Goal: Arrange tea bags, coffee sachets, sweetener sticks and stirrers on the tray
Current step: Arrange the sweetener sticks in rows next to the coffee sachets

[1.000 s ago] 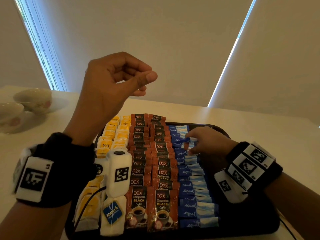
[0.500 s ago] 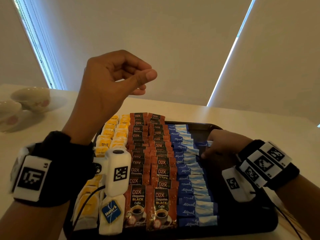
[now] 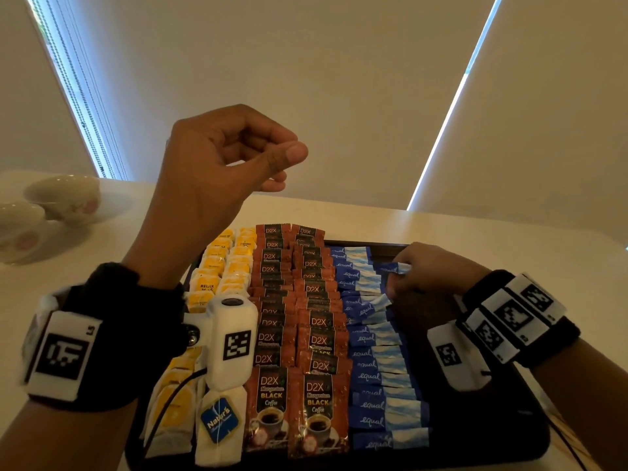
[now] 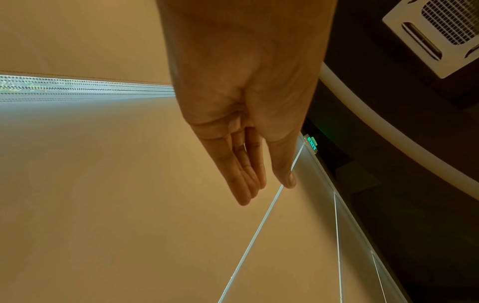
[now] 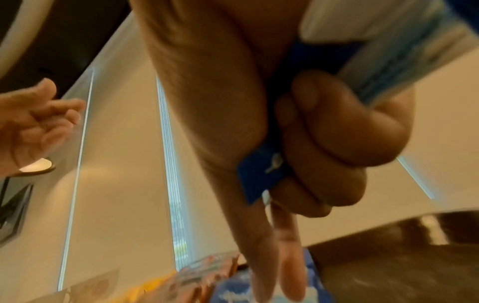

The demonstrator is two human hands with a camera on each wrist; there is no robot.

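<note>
Head view: a dark tray (image 3: 530, 447) is seen on a pale surface (image 3: 509, 232), filled in columns running from near edge to far edge: tea bags (image 3: 217, 266) at the left edge, coffee sachets (image 3: 316, 341) in the middle, sweetener sticks (image 3: 377, 375) to their right. The strip along the tray's right edge is bare. The right hand (image 3: 431, 270) is held low near the far right corner, and a stick (image 3: 396, 268) is pinched in its grip. The left hand (image 3: 217, 171) is raised above the tray, fingers loosely curled, nothing held. Two cups (image 3: 64, 198) are seen by the surface's far left corner.

Left wrist view: the left hand's (image 4: 249, 92) fingers are loosely bent and nothing is held.

Right wrist view: the stick (image 5: 261, 176) is clamped between thumb and curled fingers (image 5: 344, 133) of the right hand (image 5: 233, 102).

The sweetener step appears to be in hand. A flat, parallel placement of the stick in its column seems called for next. No stirrers are seen on the tray.
</note>
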